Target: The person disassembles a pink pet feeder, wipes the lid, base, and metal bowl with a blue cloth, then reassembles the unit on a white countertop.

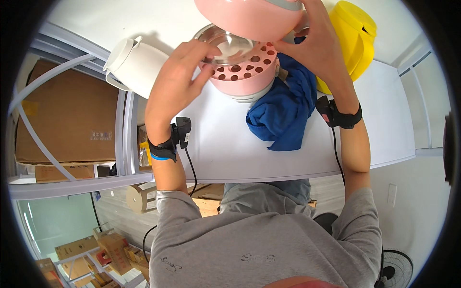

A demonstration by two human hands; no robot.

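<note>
My left hand (180, 79) grips the front-left rim of a shiny shallow bowl (225, 43) at the top of a pink appliance base (242, 85), whose upper plate has several round holes. My right hand (317, 48) holds a domed pink lid (247, 14) by its right side, raised at the back over the bowl. A crumpled blue cloth (276, 117) lies against the base's right side, below my right hand. Both wrists wear black straps with small devices and cables.
A white jug (137, 67) lies to the left, a yellow jug (350, 41) to the right, on the white table (216, 151). Left are a metal frame (122, 134) and cardboard box (62, 120); below, a stool (137, 197), stacked boxes (113, 249) and a fan (396, 269).
</note>
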